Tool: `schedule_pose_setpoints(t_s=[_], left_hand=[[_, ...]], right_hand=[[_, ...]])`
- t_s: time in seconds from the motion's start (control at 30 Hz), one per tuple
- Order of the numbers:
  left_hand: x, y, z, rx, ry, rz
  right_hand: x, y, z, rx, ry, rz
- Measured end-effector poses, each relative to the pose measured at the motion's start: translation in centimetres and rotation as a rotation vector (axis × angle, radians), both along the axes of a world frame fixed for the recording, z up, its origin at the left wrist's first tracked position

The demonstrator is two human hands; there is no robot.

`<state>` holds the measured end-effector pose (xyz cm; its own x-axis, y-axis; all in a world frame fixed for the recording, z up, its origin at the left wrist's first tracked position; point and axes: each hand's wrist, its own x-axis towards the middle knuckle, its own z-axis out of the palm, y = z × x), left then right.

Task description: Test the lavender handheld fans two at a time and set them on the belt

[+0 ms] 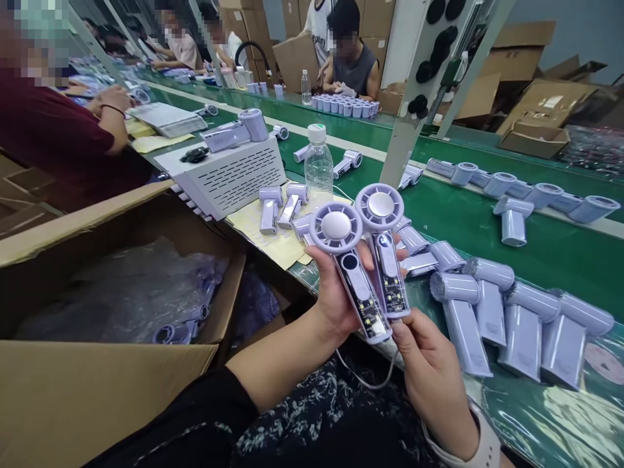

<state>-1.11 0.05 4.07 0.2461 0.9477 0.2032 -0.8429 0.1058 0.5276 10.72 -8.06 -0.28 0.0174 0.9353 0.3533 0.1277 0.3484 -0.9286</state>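
My left hand (334, 296) holds two lilac handheld fans side by side, heads up. The nearer handheld fan (361, 292) has a round slotted head and a clear handle front showing a circuit board. Just right of it, the second handheld fan (390, 279) looks alike, with a small lit mark on its handle. My right hand (433, 374) is closed, thumb and fingertips pinched at the foot of the second fan. A white cable (368, 385) loops up to those fingertips; its plug is hidden. Several more lilac fans (519, 331) lie face down to the right.
A grey vented metal box (234, 172) stands on the bench, a fan on top. Beside it are a plastic bottle (318, 162) and several fans on yellow paper (283, 250). An open carton (112, 390) sits at left. Green conveyor (463, 227) carries fans; co-workers sit around.
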Motion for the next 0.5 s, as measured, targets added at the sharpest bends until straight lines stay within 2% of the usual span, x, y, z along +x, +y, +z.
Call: schedule_pose_setpoints(t_s=[0.1, 0.3, 0.5], left_hand=[[0.0, -0.1, -0.4, 0.075, 0.051, 0.040], [0.3, 0.1, -0.9, 0.089, 0.073, 0.054], [1.1, -0.7, -1.7, 0.094, 0.127, 0.141]], right_hand=[[-0.2, -0.2, -0.6, -0.095, 0.078, -0.022], [0.2, -0.1, -0.7, -0.131, 0.099, 0.045], [-0.7, -0.7, -0.6, -0.179, 0.176, -0.164]])
